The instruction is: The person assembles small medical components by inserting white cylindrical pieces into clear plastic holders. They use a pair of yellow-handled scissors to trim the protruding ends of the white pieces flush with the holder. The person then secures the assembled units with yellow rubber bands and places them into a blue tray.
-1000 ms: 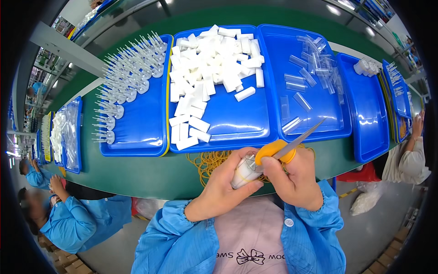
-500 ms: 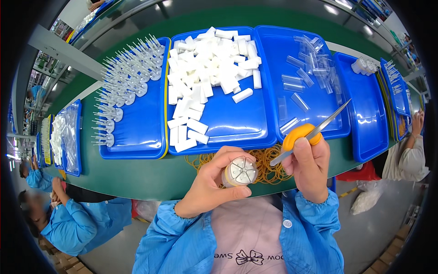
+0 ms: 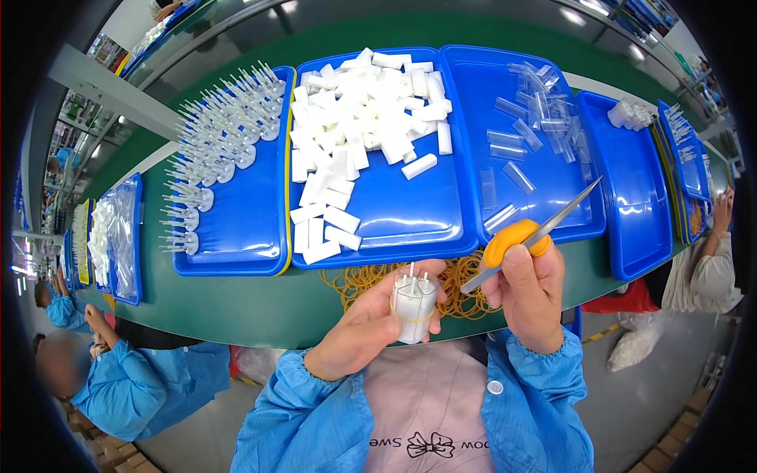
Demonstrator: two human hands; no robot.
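Observation:
My left hand (image 3: 359,331) is closed around a clear plastic cylinder packed with white segments (image 3: 412,307), held upright with thin white pins sticking out of its top. A yellowish rubber band seems to circle it. To the right, my right hand (image 3: 532,303) grips what look like metal tweezers (image 3: 564,211) with an orange sleeve, their point slanting up and to the right. The tweezers are apart from the cylinder. Behind both hands, a loose heap of tan rubber bands (image 3: 465,293) lies on the green table (image 3: 229,303).
Blue trays stand in a row: one with white pinned parts (image 3: 229,134), one with white blocks (image 3: 339,169), one with clear tubes (image 3: 520,130). A narrower blue tray (image 3: 631,209) holds a few white-and-clear pieces. Co-workers sit at left (image 3: 142,378) and right (image 3: 698,272).
The cylinder has been tipped: its segmented end faced me before, and now it stands upright with its side and pins showing. My right hand with the tweezers has shifted slightly left.

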